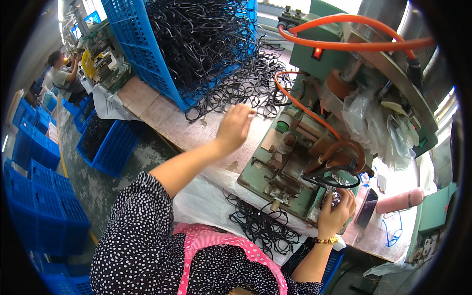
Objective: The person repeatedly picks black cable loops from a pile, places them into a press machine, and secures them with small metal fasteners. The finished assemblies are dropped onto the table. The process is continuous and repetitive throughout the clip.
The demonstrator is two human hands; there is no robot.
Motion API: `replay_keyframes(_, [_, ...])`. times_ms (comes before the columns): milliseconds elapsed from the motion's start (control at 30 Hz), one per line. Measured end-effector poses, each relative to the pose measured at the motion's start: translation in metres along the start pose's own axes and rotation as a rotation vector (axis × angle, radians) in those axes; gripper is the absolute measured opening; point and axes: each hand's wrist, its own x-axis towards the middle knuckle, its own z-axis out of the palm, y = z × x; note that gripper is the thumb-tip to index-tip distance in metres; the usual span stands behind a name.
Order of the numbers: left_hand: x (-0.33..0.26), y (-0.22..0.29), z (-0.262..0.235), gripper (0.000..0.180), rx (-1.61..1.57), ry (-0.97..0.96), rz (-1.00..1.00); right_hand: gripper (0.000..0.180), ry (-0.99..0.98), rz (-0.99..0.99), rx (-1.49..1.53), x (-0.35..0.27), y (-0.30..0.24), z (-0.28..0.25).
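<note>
My left hand (236, 129) is raised over the bench, its fingers drawn together; whatever they hold, if anything, is too small to make out. Just beyond it lie loose black eyeglass frames (263, 81), spilling from a heap (191, 44) in a tipped blue crate (142, 54). At the front right corner of a green bench machine (250, 172), my right hand (338, 209) curls its fingers at a pile of small silver metal parts (336, 196). Its fingertips are partly hidden among them. Right above that hand, a black eyeglass frame (344, 186) sits at the machine's head.
More black frames (263, 228) lie on white cloth between me and the machine. An orange hose (354, 45) arches over it, and plastic bags (388, 132) hang at its side. A phone (367, 209) and a pink bottle (400, 200) rest to the right. Another person (64, 76) sits far left.
</note>
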Motion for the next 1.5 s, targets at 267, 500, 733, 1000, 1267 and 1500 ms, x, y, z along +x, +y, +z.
replay_keyframes(267, [0.06, -0.083, 0.044, 0.04, 0.523, -0.311, -0.098, 0.01, -0.064, 0.025, 0.121, -0.001, 0.009, 0.004])
replay_keyframes(500, [0.045, -0.064, -0.001, 0.015, 0.339, 0.083, 0.313, 0.008, 0.054, 0.331, 0.468, -0.014, 0.014, 0.01])
replay_keyframes(733, [0.003, 0.002, -0.053, 0.005, -0.323, 0.207, -0.071, 0.009, 0.051, 0.211, 0.544, -0.009, 0.014, 0.001])
replay_keyframes(1000, [-0.029, 0.093, -0.102, 0.013, -0.971, -0.012, -0.225, 0.012, 0.027, 0.372, 0.936, -0.009, 0.005, -0.01])
replay_keyframes(1267, [-0.015, 0.147, -0.098, 0.022, -1.226, -0.196, -0.191, 0.014, -0.018, 0.362, 1.133, 0.012, -0.023, -0.028])
replay_keyframes(1500, [-0.008, 0.148, -0.109, 0.021, -1.051, -0.206, -0.119, 0.024, -0.046, 0.199, 1.076, 0.034, -0.073, -0.032])
